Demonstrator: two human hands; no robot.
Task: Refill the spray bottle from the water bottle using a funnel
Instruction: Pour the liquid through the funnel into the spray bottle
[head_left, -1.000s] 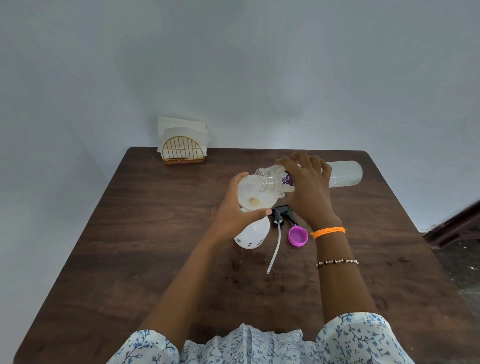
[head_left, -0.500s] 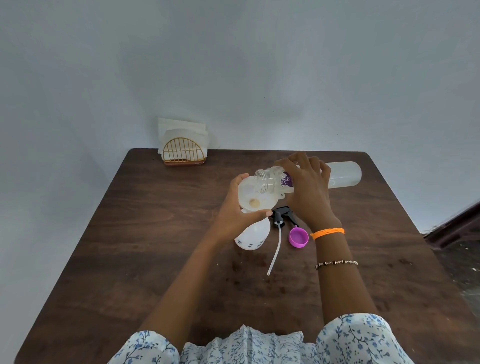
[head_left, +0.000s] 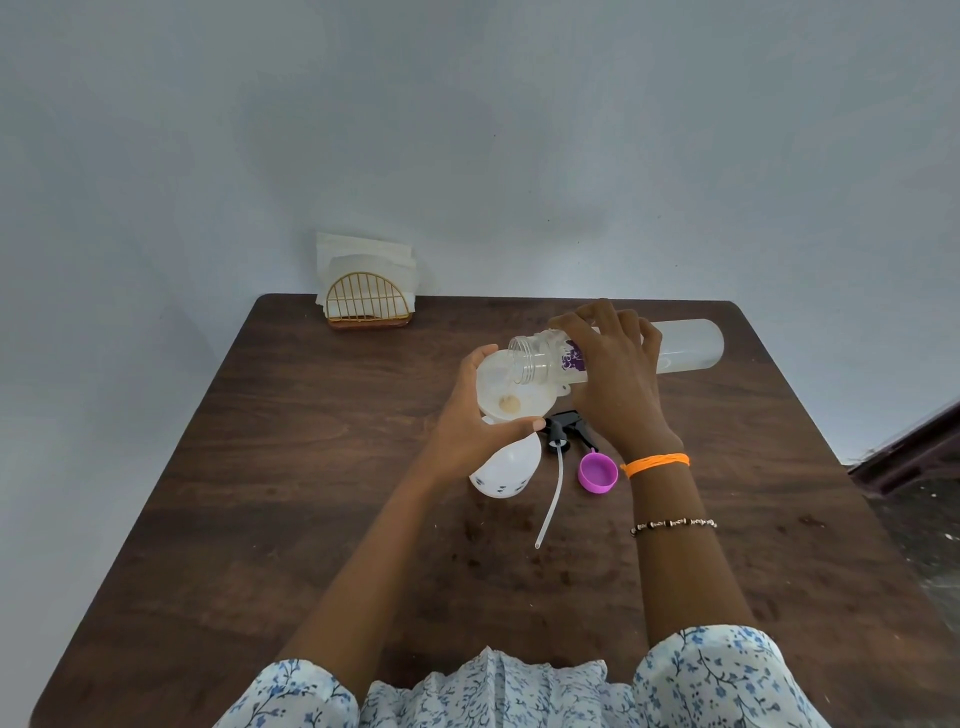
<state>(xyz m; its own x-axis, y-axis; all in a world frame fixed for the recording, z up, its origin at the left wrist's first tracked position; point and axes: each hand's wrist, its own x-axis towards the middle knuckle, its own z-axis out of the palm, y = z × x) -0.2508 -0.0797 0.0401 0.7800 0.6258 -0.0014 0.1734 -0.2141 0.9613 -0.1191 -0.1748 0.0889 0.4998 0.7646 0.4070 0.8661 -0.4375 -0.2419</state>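
Note:
A white spray bottle (head_left: 506, 467) stands on the dark wooden table (head_left: 260, 493) with a white funnel (head_left: 511, 389) in its neck. My left hand (head_left: 470, 421) grips the funnel's rim and the bottle's top. My right hand (head_left: 613, 379) holds a clear water bottle (head_left: 685, 345) tipped nearly flat, its open mouth over the funnel bowl. The black spray head (head_left: 563, 434) with its white dip tube (head_left: 550, 499) lies on the table just right of the spray bottle, beside a purple cap (head_left: 597, 472).
A gold wire napkin holder (head_left: 366, 304) with white napkins stands at the table's far left edge against the pale wall. Floor shows beyond the table's right edge.

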